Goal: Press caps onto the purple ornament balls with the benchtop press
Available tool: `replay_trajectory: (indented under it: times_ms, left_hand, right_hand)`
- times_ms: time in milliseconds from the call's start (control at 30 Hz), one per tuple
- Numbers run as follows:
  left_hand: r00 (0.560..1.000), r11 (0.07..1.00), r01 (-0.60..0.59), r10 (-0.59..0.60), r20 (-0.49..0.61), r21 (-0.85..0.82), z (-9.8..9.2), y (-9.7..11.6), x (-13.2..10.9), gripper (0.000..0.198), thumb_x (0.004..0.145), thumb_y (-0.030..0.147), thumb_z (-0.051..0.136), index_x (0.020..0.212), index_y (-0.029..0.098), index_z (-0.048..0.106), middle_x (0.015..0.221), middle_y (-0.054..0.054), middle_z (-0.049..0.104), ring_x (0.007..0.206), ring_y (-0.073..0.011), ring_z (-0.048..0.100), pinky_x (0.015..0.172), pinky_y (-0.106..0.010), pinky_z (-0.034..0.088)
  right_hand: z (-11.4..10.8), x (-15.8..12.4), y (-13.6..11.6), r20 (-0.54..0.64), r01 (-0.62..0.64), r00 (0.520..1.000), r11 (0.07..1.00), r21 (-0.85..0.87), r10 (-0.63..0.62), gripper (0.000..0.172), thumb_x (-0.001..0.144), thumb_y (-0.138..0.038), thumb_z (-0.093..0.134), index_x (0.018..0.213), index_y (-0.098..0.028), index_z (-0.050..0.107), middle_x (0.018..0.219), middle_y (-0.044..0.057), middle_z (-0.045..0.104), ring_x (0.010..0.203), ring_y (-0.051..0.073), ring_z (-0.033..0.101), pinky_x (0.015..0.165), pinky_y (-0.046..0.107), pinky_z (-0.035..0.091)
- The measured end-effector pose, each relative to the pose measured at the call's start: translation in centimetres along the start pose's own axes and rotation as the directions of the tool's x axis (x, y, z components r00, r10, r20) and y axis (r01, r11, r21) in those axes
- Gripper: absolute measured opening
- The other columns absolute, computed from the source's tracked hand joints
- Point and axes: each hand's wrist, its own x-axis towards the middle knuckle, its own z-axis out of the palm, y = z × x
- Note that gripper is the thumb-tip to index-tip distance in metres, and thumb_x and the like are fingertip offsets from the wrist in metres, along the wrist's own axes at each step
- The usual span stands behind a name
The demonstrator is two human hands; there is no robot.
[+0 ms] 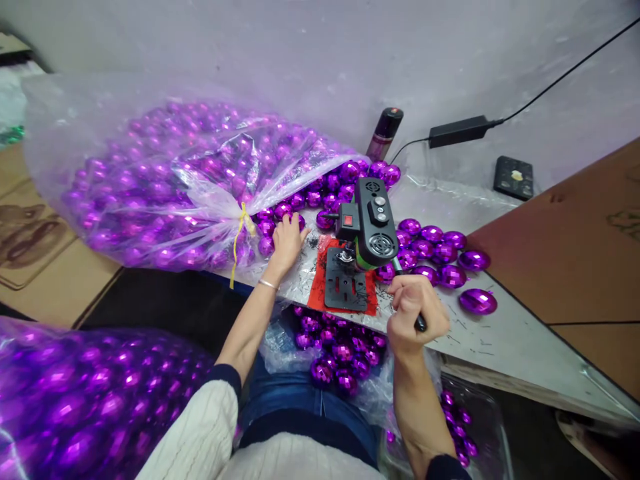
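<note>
Purple faceted baubles (280, 212) lie loose on the worktable (500, 333), spilling from the mouth of a large clear bag (150, 180) that fills the left and far part of the surface. The left hand (286, 243) rests palm down on this loose heap, its fingers spread lightly over the balls; whether any one bauble is actually pinched under them is hard to tell from this angle. A thin bracelet sits on that wrist.

Just right of the left hand stands a small black machine (370, 223) with a red switch on its side, mounted over a black slotted base plate (345, 287) that lies on a red mat (320, 287). The right hand (415, 317) is at the near right of the machine, closed in a fist around a dark lever handle (420, 324) whose tip pokes out below the curled fingers.

To the right of the machine a second group of baubles (440, 257) lies in loose rows on the table, with one more (477, 301) a little apart, nearer the edge. More purple balls fill an open bag in the person's lap (335, 353), below the table edge, and another full bag (75, 400) sits at the near left. At the far side, against the wall, are a dark spray can (384, 133), a black power adapter (457, 131) with its cable, and a small black box (513, 177).
</note>
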Motion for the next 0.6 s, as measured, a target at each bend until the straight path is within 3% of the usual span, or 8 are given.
replay_trajectory:
  times_ms: [100,300,400,500,567,600]
  left_hand:
    - [0.994,0.998,0.066,-0.067,0.092,0.008,1.4,-0.4,1.4,0.050,0.094,0.039,0.077,0.136,0.017,0.064,0.140,-0.026,0.059,0.121,-0.0448,0.069,0.105,-0.059,0.054]
    - [0.995,0.997,0.031,-0.024,0.102,-0.066,2.7,-0.5,1.4,0.061,0.084,0.013,0.078,0.142,0.016,0.057,0.154,-0.028,0.044,0.133,-0.0466,0.062,0.113,-0.066,0.048]
    - [0.990,0.988,0.105,-0.093,0.106,-0.112,2.2,-0.3,1.6,0.064,0.079,0.007,0.076,0.140,0.015,0.057,0.148,-0.025,0.047,0.121,-0.0407,0.069,0.111,-0.061,0.051]
    - [0.979,0.961,0.180,-0.155,0.133,-0.211,0.7,0.2,0.8,0.062,0.076,0.015,0.082,0.134,0.016,0.059,0.139,-0.020,0.057,0.123,-0.0377,0.068,0.112,-0.056,0.052]
    - [0.959,0.883,0.262,-0.192,0.210,-0.389,-0.5,0.7,-1.0,0.058,0.078,0.024,0.084,0.130,0.017,0.061,0.129,-0.015,0.065,0.120,-0.0328,0.069,0.110,-0.052,0.055]
    - [0.939,0.797,0.325,-0.208,0.273,-0.509,-1.2,1.0,-2.2,0.056,0.079,0.029,0.084,0.130,0.018,0.062,0.124,-0.012,0.069,0.114,-0.0293,0.071,0.106,-0.048,0.058]
  right_hand:
    - [0.1,0.2,-0.1,-0.004,0.016,1.000,1.000,0.021,-0.016,0.038,0.103,-0.021,0.051,0.065,-0.023,0.052,0.063,-0.001,0.058,0.060,0.014,0.059,0.058,0.032,0.040]
    - [0.2,0.2,0.0,0.001,0.049,0.999,0.998,0.033,-0.049,0.038,0.103,-0.019,0.050,0.065,-0.024,0.051,0.060,-0.002,0.055,0.062,0.015,0.060,0.059,0.032,0.040]
    - [0.1,0.2,0.0,0.008,0.051,0.999,0.998,0.030,-0.051,0.037,0.103,-0.018,0.050,0.066,-0.024,0.051,0.061,-0.002,0.054,0.063,0.014,0.060,0.060,0.032,0.041]
    - [0.1,0.2,-0.2,0.007,0.049,0.999,0.998,0.045,-0.050,0.037,0.102,-0.016,0.050,0.066,-0.023,0.051,0.062,-0.002,0.056,0.063,0.014,0.061,0.060,0.031,0.041]
    - [0.1,0.3,-0.3,0.009,0.049,0.999,0.998,0.047,-0.050,0.037,0.102,-0.015,0.051,0.066,-0.023,0.051,0.063,-0.002,0.057,0.063,0.013,0.061,0.059,0.031,0.041]
    - [0.1,0.4,-0.3,0.008,0.053,0.999,0.998,0.046,-0.054,0.036,0.101,-0.014,0.051,0.066,-0.022,0.051,0.063,-0.002,0.058,0.063,0.013,0.061,0.059,0.031,0.040]
